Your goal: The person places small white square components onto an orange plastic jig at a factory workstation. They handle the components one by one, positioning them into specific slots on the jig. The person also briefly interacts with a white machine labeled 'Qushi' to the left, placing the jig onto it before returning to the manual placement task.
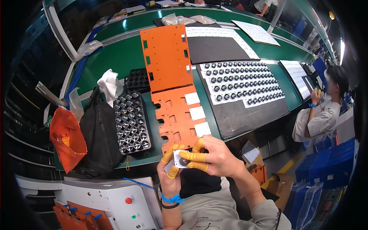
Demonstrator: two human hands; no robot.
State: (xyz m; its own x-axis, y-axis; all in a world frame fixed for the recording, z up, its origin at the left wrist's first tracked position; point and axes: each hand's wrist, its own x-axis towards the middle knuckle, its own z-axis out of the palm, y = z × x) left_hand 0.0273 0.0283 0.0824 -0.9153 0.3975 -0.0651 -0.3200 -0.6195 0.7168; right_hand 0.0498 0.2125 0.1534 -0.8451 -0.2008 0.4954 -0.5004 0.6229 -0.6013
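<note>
In front of my body, my left hand (171, 174), with yellow finger covers, holds a small white square plate (177, 158) by its edge. My right hand (214, 155) reaches in from the right, its covered fingers closed on a dark round lens piece (184, 161) at the plate's face. The fingers hide part of both pieces, so I cannot tell whether they are joined. Just beyond my hands lies an orange fixture (170, 109) with cutouts. Several white square plates (197, 112) sit along its right side, and its orange lid (165, 57) lies folded back.
Left of the fixture, a black tray (148, 124) holds rows of clear lenses. On the right, a dark board (249, 119) carries rows of white plates with black lens pieces. An orange bag (69, 153) hangs at the left edge. Another person (320, 111) works at the right.
</note>
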